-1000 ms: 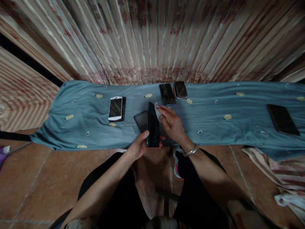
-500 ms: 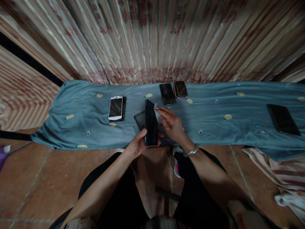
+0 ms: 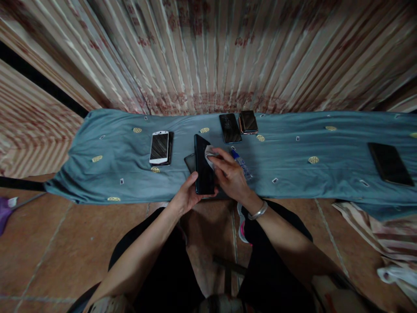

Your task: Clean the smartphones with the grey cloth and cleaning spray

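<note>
left hand [image 3: 186,196]: gripping the black phone [image 3: 203,165] low by its edges
right hand [image 3: 228,174]: pinching a white wipe [image 3: 208,153] against the screen
handling: looking slick, stiff, breakable; grab the sides

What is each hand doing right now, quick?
Left hand: closed around the lower end of the dark phone, holding it up.
Right hand: fingers pinched on a small white wipe, pressed against the phone.
</note>
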Demonstrator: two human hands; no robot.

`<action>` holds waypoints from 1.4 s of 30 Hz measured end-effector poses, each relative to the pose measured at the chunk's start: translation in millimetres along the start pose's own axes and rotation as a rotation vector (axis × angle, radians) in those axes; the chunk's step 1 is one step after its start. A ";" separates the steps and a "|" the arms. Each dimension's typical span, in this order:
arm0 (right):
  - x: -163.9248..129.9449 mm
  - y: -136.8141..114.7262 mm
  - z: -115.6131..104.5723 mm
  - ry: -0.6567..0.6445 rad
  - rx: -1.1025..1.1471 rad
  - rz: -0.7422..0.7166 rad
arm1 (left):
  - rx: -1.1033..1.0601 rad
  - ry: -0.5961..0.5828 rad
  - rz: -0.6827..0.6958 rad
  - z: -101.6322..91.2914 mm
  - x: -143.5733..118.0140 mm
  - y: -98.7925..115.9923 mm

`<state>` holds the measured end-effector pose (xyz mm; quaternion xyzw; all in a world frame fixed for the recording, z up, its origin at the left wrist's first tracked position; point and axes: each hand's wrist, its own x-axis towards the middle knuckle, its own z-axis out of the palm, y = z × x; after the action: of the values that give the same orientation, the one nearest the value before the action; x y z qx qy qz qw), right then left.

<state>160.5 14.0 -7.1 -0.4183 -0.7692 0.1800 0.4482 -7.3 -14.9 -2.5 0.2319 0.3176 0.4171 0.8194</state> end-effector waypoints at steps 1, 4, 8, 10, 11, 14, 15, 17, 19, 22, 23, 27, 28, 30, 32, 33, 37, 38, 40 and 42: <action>0.4 -0.4 -0.7 0.003 -0.002 -0.010 | 0.004 0.000 -0.006 -0.1 0.0 -1.4; 1.8 -1.8 -2.6 0.016 -0.015 -0.035 | 0.020 0.007 -0.034 -0.1 -0.2 -6.5; 3.9 -4.6 -4.5 0.035 -0.036 -0.052 | 0.029 -0.003 -0.056 3.7 -0.5 -11.5; 4.8 -5.7 -5.6 0.042 -0.053 -0.052 | 0.044 -0.019 -0.059 6.6 -0.7 -13.2; 5.3 -5.9 -6.4 0.042 -0.060 -0.048 | 0.055 -0.026 -0.058 7.9 -0.8 -14.1; 6.8 -5.4 -9.4 0.036 -0.075 -0.023 | 0.093 -0.038 -0.052 9.7 -0.5 -17.5; 7.3 -4.8 -10.5 0.033 -0.079 -0.014 | 0.102 -0.045 -0.054 9.8 -0.4 -18.7; 8.4 -2.8 -12.4 0.034 -0.091 -0.002 | 0.116 -0.064 -0.059 9.5 -0.3 -20.5; 9.2 0.0 -13.5 0.039 -0.106 0.009 | 0.126 -0.082 -0.060 9.0 -0.7 -21.1; 9.6 6.2 -13.2 0.039 -0.110 0.045 | 0.131 -0.087 -0.050 8.5 -1.7 -19.0; 9.5 8.6 -12.5 0.040 -0.105 0.060 | 0.133 -0.088 -0.045 8.4 -2.0 -17.7; 9.1 18.0 -8.7 0.064 -0.093 0.115 | 0.147 -0.097 -0.021 8.6 -2.8 -12.6; 9.0 19.4 -7.7 0.069 -0.092 0.127 | 0.148 -0.098 -0.016 8.7 -2.9 -11.6; 8.9 20.7 -5.8 0.077 -0.087 0.149 | 0.143 -0.100 -0.010 8.7 -3.0 -10.2; 8.8 19.9 -4.0 0.081 -0.082 0.155 | 0.133 -0.102 -0.009 8.4 -3.2 -9.1; 8.5 18.9 -3.0 0.083 -0.082 0.151 | 0.125 -0.100 -0.009 7.9 -3.2 -8.5; 6.1 13.4 1.0 0.078 -0.096 0.116 | 0.095 -0.072 -0.017 3.6 -2.4 -6.1; 5.2 12.1 2.1 0.072 -0.100 0.106 | 0.085 -0.063 -0.019 2.1 -2.0 -5.5; 3.2 9.6 3.8 0.060 -0.108 0.087 | 0.062 -0.036 -0.020 -0.5 -1.3 -4.3; 1.4 7.0 4.9 0.061 -0.118 0.067 | 0.040 0.001 -0.019 -2.0 -0.7 -3.4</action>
<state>159.4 19.7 -13.5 -0.4749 -0.7500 0.1367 0.4396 -7.2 -17.1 -5.9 0.2449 0.3285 0.4031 0.8183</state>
